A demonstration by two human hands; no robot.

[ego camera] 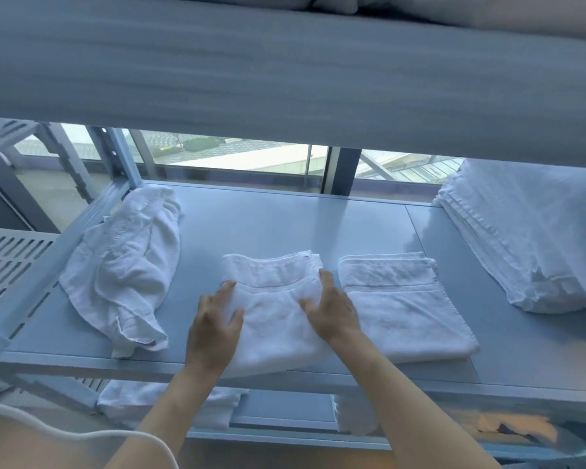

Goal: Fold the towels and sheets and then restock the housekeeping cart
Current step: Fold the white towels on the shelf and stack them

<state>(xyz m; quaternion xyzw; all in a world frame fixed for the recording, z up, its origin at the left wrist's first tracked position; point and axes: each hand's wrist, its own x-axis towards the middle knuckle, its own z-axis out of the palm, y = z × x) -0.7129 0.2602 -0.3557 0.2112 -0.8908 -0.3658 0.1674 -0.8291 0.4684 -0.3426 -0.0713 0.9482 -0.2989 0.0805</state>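
Towel [274, 319] folded in the middle of the shelf [285, 218] lay under both my hands: left hand [214, 328] and right hand [332, 311] pressed flat, fingers spread. Another folded towel [403, 309] sat just beside it, a crumpled cloth [126, 265] further left.

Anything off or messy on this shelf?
Yes: the crumpled white towel at the shelf's left end lies unfolded and bunched, unlike the folded white towel right of centre and the tall white linen stack at far right.
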